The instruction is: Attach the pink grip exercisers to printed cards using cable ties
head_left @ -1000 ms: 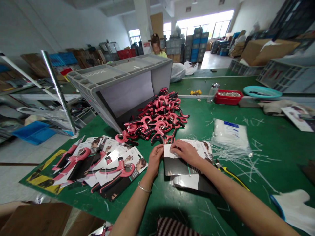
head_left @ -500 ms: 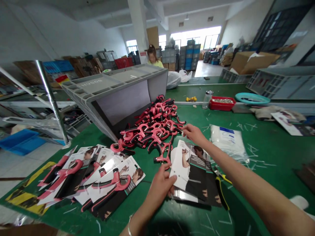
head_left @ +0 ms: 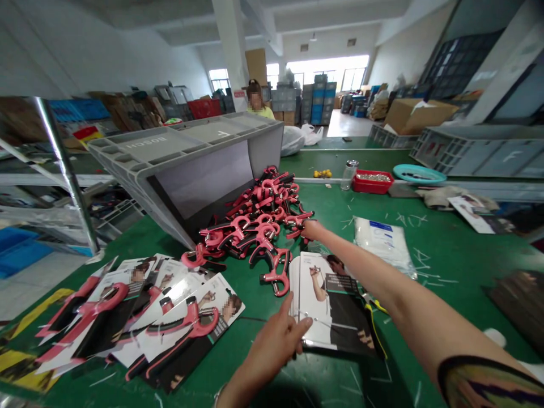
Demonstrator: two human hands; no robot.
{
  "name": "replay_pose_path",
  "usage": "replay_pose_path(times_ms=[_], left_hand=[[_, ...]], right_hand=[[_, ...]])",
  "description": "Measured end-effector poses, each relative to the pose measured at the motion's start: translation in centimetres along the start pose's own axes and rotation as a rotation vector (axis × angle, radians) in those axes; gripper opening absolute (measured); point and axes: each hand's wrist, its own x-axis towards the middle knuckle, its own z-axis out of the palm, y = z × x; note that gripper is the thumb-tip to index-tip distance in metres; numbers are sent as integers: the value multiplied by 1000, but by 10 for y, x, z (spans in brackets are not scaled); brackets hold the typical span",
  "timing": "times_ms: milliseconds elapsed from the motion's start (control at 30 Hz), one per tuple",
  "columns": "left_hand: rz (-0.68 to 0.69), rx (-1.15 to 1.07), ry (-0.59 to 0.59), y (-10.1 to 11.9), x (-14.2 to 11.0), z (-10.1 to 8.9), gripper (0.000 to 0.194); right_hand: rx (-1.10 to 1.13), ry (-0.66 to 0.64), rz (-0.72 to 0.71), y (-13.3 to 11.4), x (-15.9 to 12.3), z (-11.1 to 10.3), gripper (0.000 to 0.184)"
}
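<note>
We extend our right hand point(head_left: 310, 230) to the right edge of the pile of pink-and-black hand exercisers point(head_left: 262, 231); the fingertips are hidden among the handles, so we cannot tell whether they are closed on one. We rest our left hand point(head_left: 276, 334) at the left edge of the printed card stack point(head_left: 317, 300), thumb over the top card and index finger along its side; we cannot confirm a pinch. A thin white tie point(head_left: 343, 326) lies across the top card. Yellow-handled pliers point(head_left: 373, 323) lie just beside the stack's right edge. The pile spills from a tipped grey crate point(head_left: 182, 141). To the left, we have carded exercisers point(head_left: 193, 313) overlapping on the green table point(head_left: 314, 379). A plastic bag point(head_left: 382, 243) lies beyond our right forearm.
</note>
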Motion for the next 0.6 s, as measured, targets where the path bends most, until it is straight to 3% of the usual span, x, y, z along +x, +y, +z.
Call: replay_pose_path(times_ms=[167, 267, 367, 433, 600], left_hand=[[132, -7, 151, 6, 19, -33, 61], [297, -112, 182, 28, 39, -39, 59], [477, -204, 176, 50, 62, -35, 67], [522, -187, 165, 55, 73, -32, 62], [504, -14, 189, 31, 80, -27, 33]], right_hand=[[131, -18, 39, 63, -57, -38, 35], [318, 81, -68, 76, -111, -39, 44], [364, 177, -245, 67, -162, -19, 44], [319, 244, -296, 58, -186, 1, 41], [168, 395, -258, 47, -213, 54, 40]])
